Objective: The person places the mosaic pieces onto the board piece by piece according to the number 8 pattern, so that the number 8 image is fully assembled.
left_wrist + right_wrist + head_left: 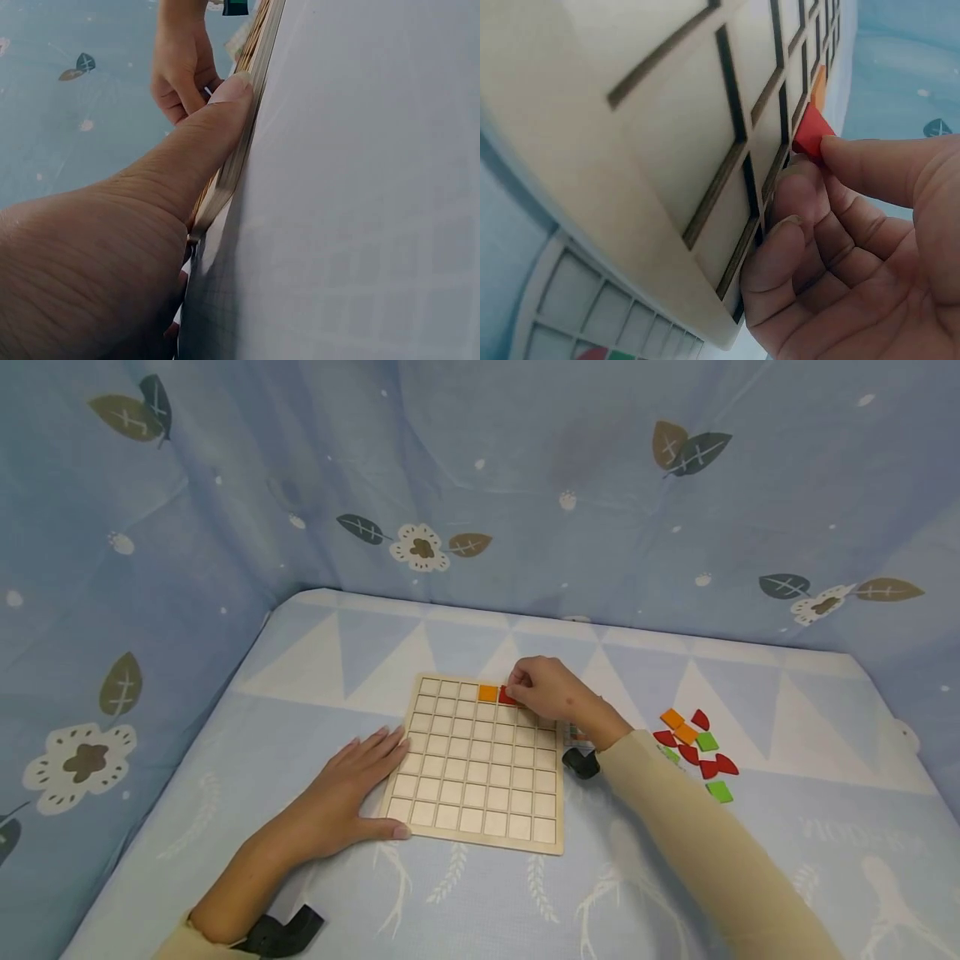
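Note:
A square wooden grid board (463, 768) lies on the table. Along its left side rests my left hand (341, 802), fingers stretched out and thumb at the near edge; the left wrist view shows that thumb (195, 142) against the board's rim. My right hand (551, 687) is over the far row, pinching a red tile (810, 135) between thumb and fingers at a cell. Directly left of the red tile, an orange square tile (487, 693) sits in its cell. The right hand hides part of the red tile and some cells at the far right.
Right of the board lies a loose group of tiles: orange squares (672, 718), green squares (720, 791) and red rounded wedges (726, 764). A printed grid card (570, 292) lies beside the board, partly under the right wrist. Patterned cloth (480, 468) hangs behind the table.

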`<state>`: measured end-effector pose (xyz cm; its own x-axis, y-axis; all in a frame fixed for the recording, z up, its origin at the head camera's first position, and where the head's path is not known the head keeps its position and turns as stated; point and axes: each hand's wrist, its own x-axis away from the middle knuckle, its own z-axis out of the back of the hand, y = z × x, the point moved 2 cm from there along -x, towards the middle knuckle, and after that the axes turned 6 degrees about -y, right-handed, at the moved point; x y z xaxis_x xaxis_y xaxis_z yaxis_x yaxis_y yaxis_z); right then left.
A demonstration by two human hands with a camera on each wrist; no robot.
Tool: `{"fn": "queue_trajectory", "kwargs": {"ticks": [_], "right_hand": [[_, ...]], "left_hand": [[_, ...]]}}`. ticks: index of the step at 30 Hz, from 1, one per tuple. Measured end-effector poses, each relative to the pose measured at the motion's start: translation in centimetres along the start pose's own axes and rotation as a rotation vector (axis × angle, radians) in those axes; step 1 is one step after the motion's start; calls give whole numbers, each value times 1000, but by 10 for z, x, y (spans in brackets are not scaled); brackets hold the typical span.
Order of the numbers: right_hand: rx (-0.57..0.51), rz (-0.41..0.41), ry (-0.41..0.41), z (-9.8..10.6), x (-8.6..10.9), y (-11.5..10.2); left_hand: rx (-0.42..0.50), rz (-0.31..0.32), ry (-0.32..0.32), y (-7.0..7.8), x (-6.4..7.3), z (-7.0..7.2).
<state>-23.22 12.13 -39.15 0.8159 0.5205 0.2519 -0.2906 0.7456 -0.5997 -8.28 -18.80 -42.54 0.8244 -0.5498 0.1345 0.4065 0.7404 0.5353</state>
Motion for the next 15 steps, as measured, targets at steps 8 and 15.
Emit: {"fn": "queue_trajectory", "kwargs": {"ticks": [8, 15], "right_hand": [[7, -8, 9, -3, -1, 2], [34, -11, 35, -7, -1, 1]], "left_hand": [[-3, -7, -2, 0, -1, -1], [0, 10, 0, 0, 0, -2]]}}
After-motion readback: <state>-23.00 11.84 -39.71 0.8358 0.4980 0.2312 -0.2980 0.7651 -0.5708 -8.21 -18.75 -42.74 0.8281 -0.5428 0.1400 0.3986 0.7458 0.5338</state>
